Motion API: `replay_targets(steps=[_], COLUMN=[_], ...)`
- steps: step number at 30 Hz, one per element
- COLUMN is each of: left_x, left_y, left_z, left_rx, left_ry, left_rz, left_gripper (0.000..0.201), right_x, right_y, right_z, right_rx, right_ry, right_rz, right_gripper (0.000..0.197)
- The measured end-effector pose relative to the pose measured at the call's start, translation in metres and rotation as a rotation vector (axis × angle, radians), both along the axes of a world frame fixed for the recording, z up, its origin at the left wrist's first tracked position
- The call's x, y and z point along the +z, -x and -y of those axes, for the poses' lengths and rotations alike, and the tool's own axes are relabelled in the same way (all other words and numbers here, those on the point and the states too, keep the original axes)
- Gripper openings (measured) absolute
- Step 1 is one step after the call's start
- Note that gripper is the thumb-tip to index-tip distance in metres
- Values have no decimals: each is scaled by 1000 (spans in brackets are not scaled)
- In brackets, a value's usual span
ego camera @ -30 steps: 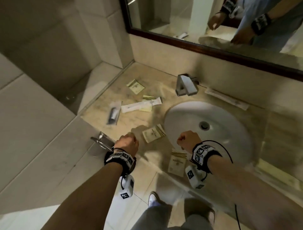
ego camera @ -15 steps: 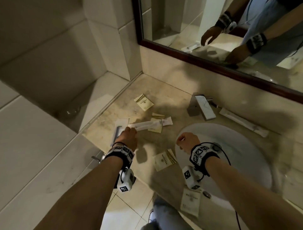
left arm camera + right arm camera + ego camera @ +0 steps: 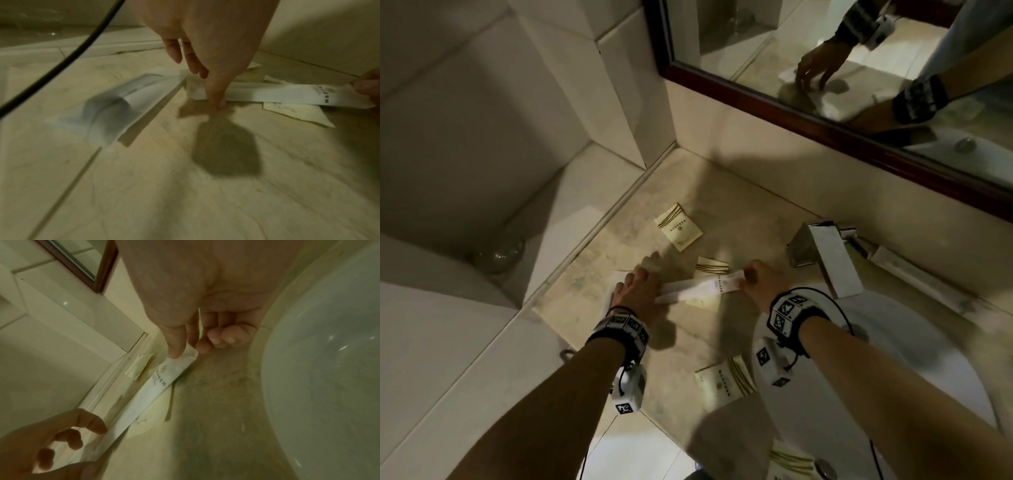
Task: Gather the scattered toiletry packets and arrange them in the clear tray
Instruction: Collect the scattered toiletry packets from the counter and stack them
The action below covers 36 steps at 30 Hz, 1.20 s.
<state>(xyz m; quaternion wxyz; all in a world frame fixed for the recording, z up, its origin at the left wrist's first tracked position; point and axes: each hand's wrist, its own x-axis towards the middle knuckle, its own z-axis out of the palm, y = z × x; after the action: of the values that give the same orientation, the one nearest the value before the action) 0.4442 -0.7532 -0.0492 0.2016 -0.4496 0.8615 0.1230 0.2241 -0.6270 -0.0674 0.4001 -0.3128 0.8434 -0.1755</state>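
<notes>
A long white packet (image 3: pixel 698 289) (image 3: pixel 287 95) (image 3: pixel 150 391) lies on the marble counter (image 3: pixel 688 342). My right hand (image 3: pixel 760 281) (image 3: pixel 185 352) pinches its right end between thumb and forefinger. My left hand (image 3: pixel 637 287) (image 3: pixel 213 91) reaches down on its left end, fingers fairly straight, thumb tip touching it. Beside that hand lies a clear packet (image 3: pixel 115 104) (image 3: pixel 613 291) with a dark item inside. Cream packets lie further back (image 3: pixel 678 231), partly under the long one (image 3: pixel 710 267) (image 3: pixel 148 415), and nearer me (image 3: pixel 726 380).
The white basin (image 3: pixel 876 359) (image 3: pixel 329 369) is at the right, with the steel faucet (image 3: pixel 822 257) behind it. Another long white packet (image 3: pixel 914 274) lies along the back wall under the mirror (image 3: pixel 825 68). A glassy round object (image 3: pixel 500 255) sits on the lower left ledge.
My right hand moved left from the basin rim and took hold of the long packet's right end. My left hand stays at its left end. The view has come closer.
</notes>
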Motion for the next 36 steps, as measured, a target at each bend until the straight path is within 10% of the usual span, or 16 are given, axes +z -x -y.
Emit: replay_targets(steps=[18, 36], left_x=[37, 47], left_y=[-5, 70], left_z=[-44, -283], left_rx=[-28, -12], left_ry=[-180, -562], left_rz=[2, -443], left_gripper=[36, 17], right_x=[32, 63], right_y=[-17, -12], right_z=[-85, -398], right_rx=[-80, -576], right_ry=[39, -45], right_rz=[-142, -238], right_gripper=[17, 18])
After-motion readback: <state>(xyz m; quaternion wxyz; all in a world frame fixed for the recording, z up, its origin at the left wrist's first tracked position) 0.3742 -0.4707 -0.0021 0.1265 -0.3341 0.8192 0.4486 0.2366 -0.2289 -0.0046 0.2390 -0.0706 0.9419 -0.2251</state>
